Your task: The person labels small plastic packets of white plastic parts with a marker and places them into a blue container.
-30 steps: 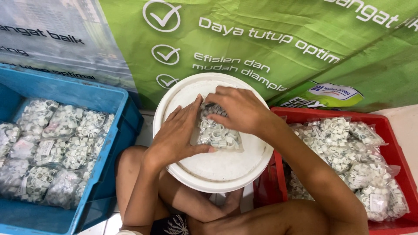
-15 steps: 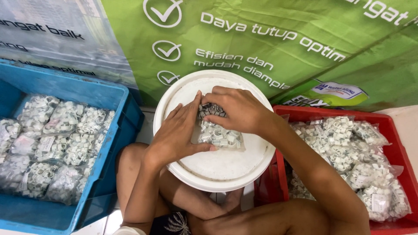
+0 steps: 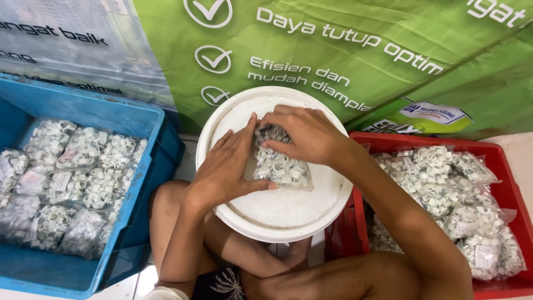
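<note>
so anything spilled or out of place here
Nothing stands out. Both hands, left and right, press one clear bag of white clips on the white bucket lid. The other bags lie inside the blue crate and red crate; none lie loose outside.

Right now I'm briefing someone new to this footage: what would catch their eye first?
Dead centre, the left hand and right hand press a clear bag of small white clips onto a round white bucket lid. Flanking it, a blue crate at left and a red crate at right hold many similar bags, under a green banner.
</note>
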